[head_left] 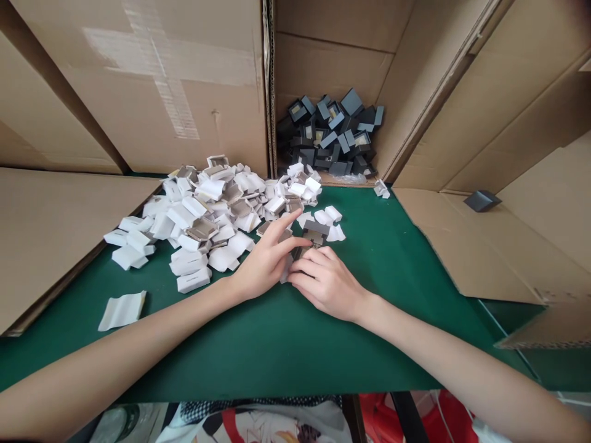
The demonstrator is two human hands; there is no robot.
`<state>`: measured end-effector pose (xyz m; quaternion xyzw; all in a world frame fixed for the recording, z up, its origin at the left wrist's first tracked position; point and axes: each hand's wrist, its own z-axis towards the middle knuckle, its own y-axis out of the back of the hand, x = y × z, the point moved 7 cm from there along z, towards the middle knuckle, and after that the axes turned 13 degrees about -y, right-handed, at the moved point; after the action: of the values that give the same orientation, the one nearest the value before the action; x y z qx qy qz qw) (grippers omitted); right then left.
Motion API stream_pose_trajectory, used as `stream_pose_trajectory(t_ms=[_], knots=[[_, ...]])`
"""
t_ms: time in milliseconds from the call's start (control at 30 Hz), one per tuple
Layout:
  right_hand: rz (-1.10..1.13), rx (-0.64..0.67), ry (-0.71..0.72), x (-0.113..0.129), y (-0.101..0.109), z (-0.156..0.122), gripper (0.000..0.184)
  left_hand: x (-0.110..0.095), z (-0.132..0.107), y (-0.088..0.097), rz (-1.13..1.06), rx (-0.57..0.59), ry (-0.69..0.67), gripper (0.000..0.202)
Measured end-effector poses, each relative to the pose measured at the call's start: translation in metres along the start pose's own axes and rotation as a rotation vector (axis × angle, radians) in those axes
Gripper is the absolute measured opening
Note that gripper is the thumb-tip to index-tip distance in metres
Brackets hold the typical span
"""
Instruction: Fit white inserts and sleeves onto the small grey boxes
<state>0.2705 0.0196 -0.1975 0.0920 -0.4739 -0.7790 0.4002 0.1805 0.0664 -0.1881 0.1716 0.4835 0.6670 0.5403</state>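
Observation:
A small dark box (316,231) with its lid raised lies between my hands on the green table. My left hand (263,264) reaches in from the left, index finger stretched past the box and another finger laid across it; the thumb is hidden. Curled around the near side of the box are the fingers of my right hand (325,284). A bit of white folded card (286,269) shows between the two hands, partly covered by fingers. Just beyond the box sit several white card pieces (333,213).
A heap of white folded card inserts (203,209) spreads over the left and back. Behind, a cardboard carton (323,61) holds a pile of dark boxes (341,132). One dark box (482,200) rests on cardboard at right. A single card insert (122,310) lies front left.

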Motion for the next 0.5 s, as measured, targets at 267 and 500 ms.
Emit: stream_pose_trajectory(t_ms=[267,500], knots=[[-0.015,0.082,0.056,0.0,-0.003,-0.003,0.026,0.009,-0.005,-0.007,-0.07,0.02,0.002,0.046],[-0.022,-0.026,0.045,0.0,0.003,-0.001,0.018,0.012,-0.006,0.002,-0.083,-0.088,0.114,0.031]])
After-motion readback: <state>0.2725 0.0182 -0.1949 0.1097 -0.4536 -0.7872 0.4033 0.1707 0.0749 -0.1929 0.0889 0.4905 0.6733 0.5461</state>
